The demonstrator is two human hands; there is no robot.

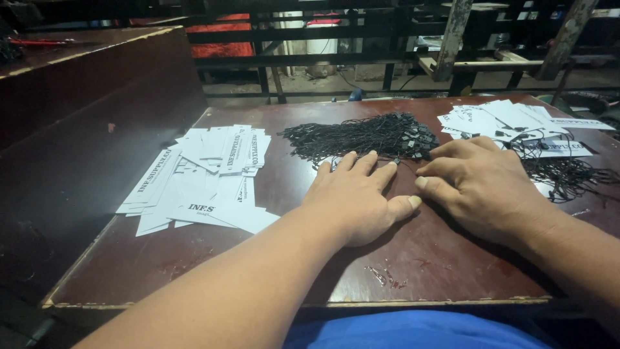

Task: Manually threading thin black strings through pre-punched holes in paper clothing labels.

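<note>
Lying at the left of the dark reddish-brown wooden table (194,258) is a loose, overlapping spread of white rectangular paper tags with black print (200,178), fanned at several angles and reaching close to the table's left edge. Right of it, at the middle of the far side, sits a heap of thin black string loops with small black plastic fasteners (365,137); the strands are tangled and fine, bunched densest at the right end where the square fastener blocks cluster.

The left hand (358,197) rests palm down on the bare table just in front of this heap, fingers spread and flat, grasping nothing; its fingertips lie near the heap's front edge. The right hand (481,181) lies beside it, palm down with the fingers curled inward, thumb tip close to the left thumb. Whether its fingertips pinch a strand cannot be told from this view.

Behind and right of the right hand lies a second pile of white printed paper tags with black strings attached (510,126), with loose black strings trailing off toward the table's right edge (568,174).

A blue garment (413,329) shows at the bottom edge.
</note>
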